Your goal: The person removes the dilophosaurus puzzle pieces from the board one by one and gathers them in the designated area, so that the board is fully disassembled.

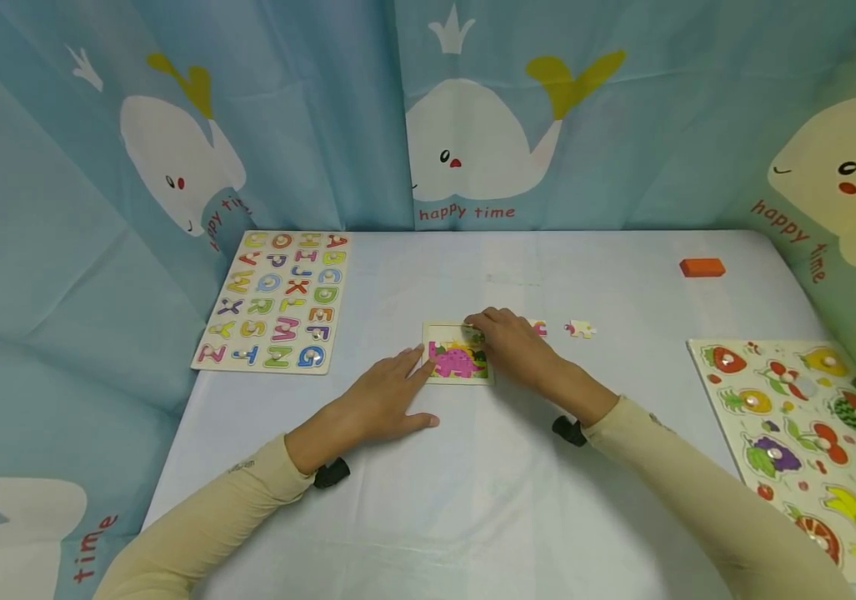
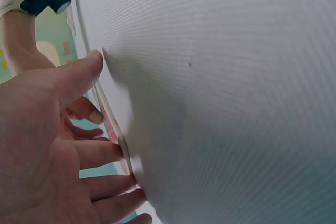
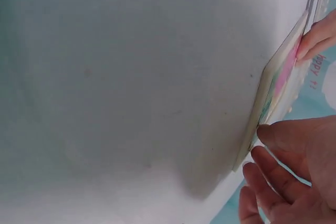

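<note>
A small jigsaw board (image 1: 458, 382) with a pink dinosaur picture lies on the table before me; its upper left part shows bare, pale backing. My left hand (image 1: 386, 398) rests beside it, fingers straight with the tips at the board's left edge and the thumb spread away. At the upper right corner, my right hand (image 1: 519, 346) bends over the board and pinches a green puzzle piece (image 1: 475, 336), largely hidden under its fingers. In the right wrist view, the thumb (image 3: 270, 134) and fingertips meet close over the board's edge.
Two loose puzzle pieces, a pink one (image 1: 539, 327) and a pale one (image 1: 581, 329), lie right of the board. An alphabet board (image 1: 262, 364) is at the left, a fruit board (image 1: 735, 417) at the right. Farther back lies an orange block (image 1: 702, 267). Curtains surround the table.
</note>
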{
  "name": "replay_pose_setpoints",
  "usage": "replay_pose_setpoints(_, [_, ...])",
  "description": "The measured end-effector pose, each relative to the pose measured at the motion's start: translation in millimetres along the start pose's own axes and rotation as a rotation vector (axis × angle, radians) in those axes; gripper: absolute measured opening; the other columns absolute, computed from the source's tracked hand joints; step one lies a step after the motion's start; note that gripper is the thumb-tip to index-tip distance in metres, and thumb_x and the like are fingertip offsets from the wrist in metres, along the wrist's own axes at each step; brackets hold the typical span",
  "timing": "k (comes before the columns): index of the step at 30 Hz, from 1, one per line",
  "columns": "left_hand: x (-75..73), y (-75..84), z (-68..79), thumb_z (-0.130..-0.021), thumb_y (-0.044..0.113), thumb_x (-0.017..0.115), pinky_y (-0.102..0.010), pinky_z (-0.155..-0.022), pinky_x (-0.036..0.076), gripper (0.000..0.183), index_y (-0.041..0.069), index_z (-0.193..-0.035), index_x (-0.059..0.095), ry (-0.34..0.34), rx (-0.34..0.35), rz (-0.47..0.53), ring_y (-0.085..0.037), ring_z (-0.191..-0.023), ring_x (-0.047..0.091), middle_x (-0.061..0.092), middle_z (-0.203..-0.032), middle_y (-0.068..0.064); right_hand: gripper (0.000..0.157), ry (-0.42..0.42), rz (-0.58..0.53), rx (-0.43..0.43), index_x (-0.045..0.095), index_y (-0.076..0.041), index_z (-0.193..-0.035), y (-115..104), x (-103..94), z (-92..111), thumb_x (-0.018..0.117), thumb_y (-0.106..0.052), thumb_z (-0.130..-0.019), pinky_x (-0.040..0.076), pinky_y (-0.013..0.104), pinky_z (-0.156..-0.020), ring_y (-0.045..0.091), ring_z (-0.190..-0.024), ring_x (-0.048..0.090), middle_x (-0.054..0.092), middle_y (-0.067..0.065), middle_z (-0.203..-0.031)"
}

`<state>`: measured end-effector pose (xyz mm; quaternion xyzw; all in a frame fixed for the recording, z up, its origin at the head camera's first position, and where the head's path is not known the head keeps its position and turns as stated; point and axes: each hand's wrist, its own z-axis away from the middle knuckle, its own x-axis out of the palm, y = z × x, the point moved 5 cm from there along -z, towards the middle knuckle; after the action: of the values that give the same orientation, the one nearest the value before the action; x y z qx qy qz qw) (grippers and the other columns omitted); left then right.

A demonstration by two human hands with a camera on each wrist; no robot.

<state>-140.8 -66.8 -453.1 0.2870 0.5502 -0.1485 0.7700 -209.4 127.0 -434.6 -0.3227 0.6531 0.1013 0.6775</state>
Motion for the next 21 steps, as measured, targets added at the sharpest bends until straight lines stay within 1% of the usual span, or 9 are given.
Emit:
replay_pose_setpoints(3, [0.3, 0.6, -0.4, -0.100, 0.060, 0.064, -0.050, -0.128, 0.030, 0.090, 0.006, -0.165, 0.033, -0.006, -0.001, -0.009, -0.036, -0.159, 0.028, 0.024, -0.173, -0.020, 0.040, -0.020, 0.012, -0.010, 0.065, -0.003, -0.138, 0.5, 0.3, -0.8, 0.072, -0.001, -0.098, 0.053, 0.052, -0.090, 0.037, -0.115, 0.061, 0.064, 0.019, -0.127])
replay_pose_setpoints(5, [0.0, 1.1, -0.5, -0.100, 0.059, 0.064, -0.050, -0.128, 0.030, 0.090, 0.005, -0.165, 0.034, -0.004, -0.002, -0.009, -0.036, -0.159, 0.028, 0.024, -0.173, -0.020, 0.040, -0.040, 0.012, -0.002, 0.064, -0.004, -0.139, 1.1, 0.6, -1.7, 0.070, -0.002, -0.099, 0.050, 0.050, -0.087, 0.037, -0.114, 0.058, 0.061, 0.019, -0.126])
replay_pose_setpoints(11, [-1.3, 1.5, 0.2, -0.099, 0.057, 0.067, -0.050, -0.127, 0.031, 0.089, 0.005, -0.164, 0.036, 0.005, -0.012, 0.001, -0.037, -0.159, 0.029, 0.026, -0.173, -0.021, 0.038, -0.094, 0.002, 0.044, 0.063, -0.004, -0.139, 3.2, 3.3, -6.4, 0.066, -0.002, -0.101, 0.047, 0.051, -0.092, 0.037, -0.121, 0.054, 0.058, 0.019, -0.129])
replay_pose_setpoints(14, [-0.2, 0.5, -0.3, -0.099, 0.058, 0.066, -0.050, -0.128, 0.030, 0.089, 0.005, -0.165, 0.035, 0.002, -0.013, 0.000, -0.036, -0.160, 0.028, 0.025, -0.173, -0.020, 0.037, -0.090, -0.006, 0.055, 0.062, -0.004, -0.138, 3.4, 3.6, -6.8, 0.065, -0.002, -0.101, 0.047, 0.051, -0.092, 0.038, -0.122, 0.054, 0.057, 0.020, -0.131])
replay_pose_setpoints(18, [1.4, -1.0, -1.5, -0.100, 0.058, 0.065, -0.050, -0.128, 0.030, 0.089, 0.006, -0.165, 0.034, 0.002, -0.013, -0.001, -0.035, -0.160, 0.028, 0.025, -0.173, -0.019, 0.037, -0.057, -0.017, 0.052, 0.061, -0.007, -0.137, 2.9, 3.3, -4.4, 0.065, -0.002, -0.101, 0.048, 0.049, -0.089, 0.038, -0.120, 0.056, 0.058, 0.021, -0.131])
replay_pose_setpoints(21, [1.7, -1.3, -1.2, -0.100, 0.058, 0.065, -0.050, -0.128, 0.029, 0.090, 0.006, -0.166, 0.033, -0.007, -0.017, -0.001, -0.034, -0.160, 0.027, 0.024, -0.174, -0.019, 0.036, -0.035, -0.021, 0.052, 0.061, -0.009, -0.137, 3.1, 3.5, -3.2, 0.064, -0.002, -0.101, 0.048, 0.049, -0.087, 0.038, -0.115, 0.058, 0.060, 0.020, -0.128])
